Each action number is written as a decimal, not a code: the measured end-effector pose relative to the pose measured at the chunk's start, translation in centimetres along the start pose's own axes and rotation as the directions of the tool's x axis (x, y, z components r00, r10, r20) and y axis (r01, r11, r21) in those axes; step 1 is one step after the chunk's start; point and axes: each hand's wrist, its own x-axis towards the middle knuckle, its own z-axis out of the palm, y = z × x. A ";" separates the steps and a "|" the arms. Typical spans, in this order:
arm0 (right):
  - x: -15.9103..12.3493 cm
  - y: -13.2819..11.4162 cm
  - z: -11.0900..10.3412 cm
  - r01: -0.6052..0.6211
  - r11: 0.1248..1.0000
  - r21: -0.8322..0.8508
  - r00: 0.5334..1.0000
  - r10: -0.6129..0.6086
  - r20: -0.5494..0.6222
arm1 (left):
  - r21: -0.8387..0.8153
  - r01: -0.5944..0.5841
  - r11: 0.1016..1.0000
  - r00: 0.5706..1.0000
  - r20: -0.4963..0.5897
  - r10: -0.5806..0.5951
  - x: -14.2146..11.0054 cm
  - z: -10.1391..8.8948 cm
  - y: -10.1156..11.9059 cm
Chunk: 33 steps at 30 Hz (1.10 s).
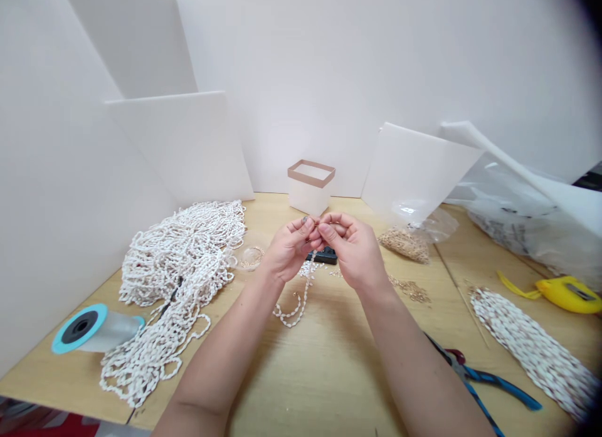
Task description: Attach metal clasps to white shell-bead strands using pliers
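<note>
Above the middle of the table my left hand point(292, 247) and my right hand point(352, 249) meet with their fingertips pinched together. From between them hangs a strand of white beads point(306, 285), which drops to the tabletop and curls into a loop. Both hands are closed at the upper end of this strand; the small part between the fingertips is mostly hidden. Beneath the hands lies a dark, flat object point(324, 256), partly covered by them. Loose white beads point(303, 271) are scattered beside it, and small gold-coloured pieces point(411, 291) lie to the right.
A large heap of white bead strands point(183, 255) and a spool of clear line point(101, 329) occupy the left. Behind my hands stands a white box point(308, 197). To the right are a bag of tan pieces point(405, 244), pliers point(498, 387), a bead bundle point(531, 343) and a yellow tape measure point(569, 294).
</note>
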 end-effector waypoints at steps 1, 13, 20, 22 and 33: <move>0.0 0.0 0.0 -0.003 1.000 0.000 1.000 0.003 -0.001 | -0.002 -0.001 1.000 1.000 -0.001 0.001 0.0 0.1 0.0; -0.1 0.1 0.4 0.006 1.000 -0.026 1.000 -0.007 -0.028 | 0.010 -0.022 1.000 0.998 -0.052 0.023 -0.2 0.3 0.3; -0.3 0.0 0.8 0.028 1.000 -0.008 0.998 -0.028 -0.056 | 0.009 -0.054 0.998 0.996 -0.072 0.055 -0.2 0.5 0.3; -0.3 -0.1 0.9 0.028 1.000 -0.011 0.998 -0.028 -0.059 | 0.023 -0.064 0.998 0.996 -0.065 0.065 -0.3 0.5 0.3; -0.2 -0.1 1.0 0.037 0.999 -0.029 0.998 -0.039 -0.056 | 0.034 -0.078 0.996 0.993 -0.087 0.080 -0.3 0.7 0.5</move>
